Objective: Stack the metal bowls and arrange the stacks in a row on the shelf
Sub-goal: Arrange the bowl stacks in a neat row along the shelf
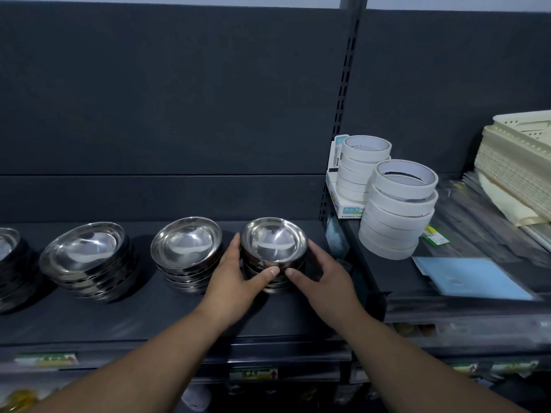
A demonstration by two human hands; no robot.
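Crowding the neighbouring bay at 2 o'clock from the gripped stack, two columns of white tape rolls are seen: a front column (396,216) and a rear column (362,168), with a small printed box (350,211) wedged between them. A slotted metal upright (346,84) divides that bay from the dark shelf (149,317) and stands just beside the stack at 3 o'clock. Farther right, a flat blue packet (468,275) and cream perforated plastic baskets (518,162) are laid well apart from the bowls.

Four stacks of metal bowls are counted in a row on the shelf. The rightmost stack (272,242) is held upright on the shelf surface. The second stack (186,248) stands just beside it at 9 o'clock, the left hand's fingers lying in the gap between the two. The third stack (85,257) leans slightly, and the fourth stack (9,263) is cut off by the left edge. The number of bowls in each stack cannot be told exactly.

The bowls are round, shallow, polished steel, with mirror-like insides and flared rims.

The rightmost stack is clasped from both sides: the left hand (235,278) is curled round its left wall, the right hand (325,278) round its right wall, and the two thumbs nearly meet at 6 o'clock on its front.
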